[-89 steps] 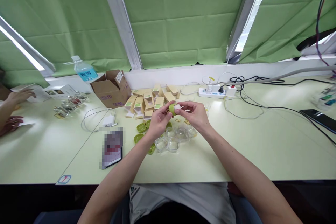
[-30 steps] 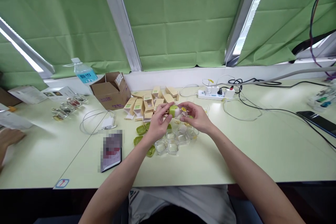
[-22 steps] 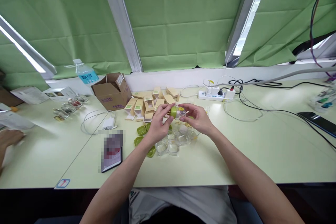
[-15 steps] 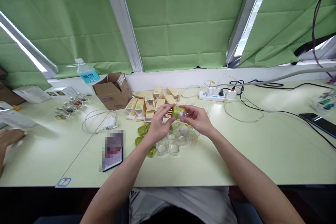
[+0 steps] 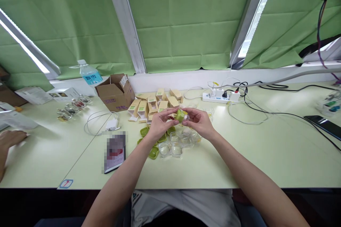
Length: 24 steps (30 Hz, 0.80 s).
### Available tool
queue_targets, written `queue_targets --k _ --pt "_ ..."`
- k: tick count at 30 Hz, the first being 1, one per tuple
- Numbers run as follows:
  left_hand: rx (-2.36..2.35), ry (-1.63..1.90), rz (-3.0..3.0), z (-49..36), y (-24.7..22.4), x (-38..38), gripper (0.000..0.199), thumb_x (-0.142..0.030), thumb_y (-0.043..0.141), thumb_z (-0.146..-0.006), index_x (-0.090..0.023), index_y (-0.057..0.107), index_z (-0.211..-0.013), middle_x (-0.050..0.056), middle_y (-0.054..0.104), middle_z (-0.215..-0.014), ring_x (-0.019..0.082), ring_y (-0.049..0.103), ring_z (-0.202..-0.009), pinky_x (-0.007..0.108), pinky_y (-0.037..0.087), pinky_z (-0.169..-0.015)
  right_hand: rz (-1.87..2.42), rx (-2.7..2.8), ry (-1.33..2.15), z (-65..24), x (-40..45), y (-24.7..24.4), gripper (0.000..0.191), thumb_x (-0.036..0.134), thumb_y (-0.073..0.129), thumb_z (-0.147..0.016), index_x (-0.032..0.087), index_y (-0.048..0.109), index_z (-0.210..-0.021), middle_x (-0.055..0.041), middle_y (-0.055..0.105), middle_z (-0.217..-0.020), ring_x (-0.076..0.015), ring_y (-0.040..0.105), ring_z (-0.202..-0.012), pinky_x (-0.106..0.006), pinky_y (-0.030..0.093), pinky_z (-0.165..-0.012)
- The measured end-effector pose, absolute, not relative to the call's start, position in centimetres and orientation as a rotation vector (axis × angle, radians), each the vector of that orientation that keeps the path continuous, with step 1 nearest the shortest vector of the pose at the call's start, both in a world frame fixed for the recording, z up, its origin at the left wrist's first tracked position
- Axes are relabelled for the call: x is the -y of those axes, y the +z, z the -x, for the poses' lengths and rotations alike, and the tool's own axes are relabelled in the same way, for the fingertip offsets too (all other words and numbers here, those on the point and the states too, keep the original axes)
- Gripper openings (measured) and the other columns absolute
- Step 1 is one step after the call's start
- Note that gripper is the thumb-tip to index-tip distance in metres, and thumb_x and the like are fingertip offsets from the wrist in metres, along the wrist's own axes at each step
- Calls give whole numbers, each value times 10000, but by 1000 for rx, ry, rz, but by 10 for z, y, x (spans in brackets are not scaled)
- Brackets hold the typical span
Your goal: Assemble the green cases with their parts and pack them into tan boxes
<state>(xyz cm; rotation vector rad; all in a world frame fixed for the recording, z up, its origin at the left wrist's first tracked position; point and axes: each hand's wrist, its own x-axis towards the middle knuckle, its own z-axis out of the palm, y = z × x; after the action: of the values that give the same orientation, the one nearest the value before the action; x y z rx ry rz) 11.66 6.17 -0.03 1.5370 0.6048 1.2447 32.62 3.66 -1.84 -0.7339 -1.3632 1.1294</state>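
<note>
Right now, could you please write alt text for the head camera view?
The person's left hand and right hand hold a small green-and-clear container above a table. Green cups and clear cups lie on it, with beige boxes behind.

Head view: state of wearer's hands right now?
Left hand: closed, holding a green-and-clear container.
Right hand: closed, holding the same container at its opposite end.
</note>
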Motion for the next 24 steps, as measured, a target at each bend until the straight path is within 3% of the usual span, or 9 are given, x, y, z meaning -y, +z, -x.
queue_targets --k 9,15,21,24 --pt "-652 1250 -1541 -120 -2 -57 409 -414 973 -737 -217 879 -1083 141 800 -1258 358 695 -1259 462 596 -988 730 1380 1130 -328 -37 -21 603 400 1013 -676 262 773 -1212 -88 808 -1215 -310 739 -1212 -440 657 -951" --pt "-689 1211 -1527 -128 -10 -60 442 -464 963 -735 -209 873 -1086 133 806 -1244 350 717 -1218 461 590 -980 802 1389 1099 -333 -42 -29 619 434 1001 -680 252 751 -1216 -96 787 -1255 -275 762 -1086 -407 649 -894" --pt "-723 1225 -1749 -122 -4 -64 493 -463 824 -910 -251 766 -1351 131 754 -1373 307 687 -1258 386 559 -941 759 1436 1118 -331 -41 -21 638 451 959 -747 273 692 -1298 -105 724 -1367 -266 744 -1102 -409 655 -909" --pt "-799 1394 -1678 -104 6 -80 545 -487 776 -938 -223 684 -1406 150 762 -1308 286 703 -1174 369 557 -896 728 1392 1159 -332 -40 -20 644 461 943 -772 283 669 -1327 -90 719 -1355 -253 753 -1095 -421 646 -968"
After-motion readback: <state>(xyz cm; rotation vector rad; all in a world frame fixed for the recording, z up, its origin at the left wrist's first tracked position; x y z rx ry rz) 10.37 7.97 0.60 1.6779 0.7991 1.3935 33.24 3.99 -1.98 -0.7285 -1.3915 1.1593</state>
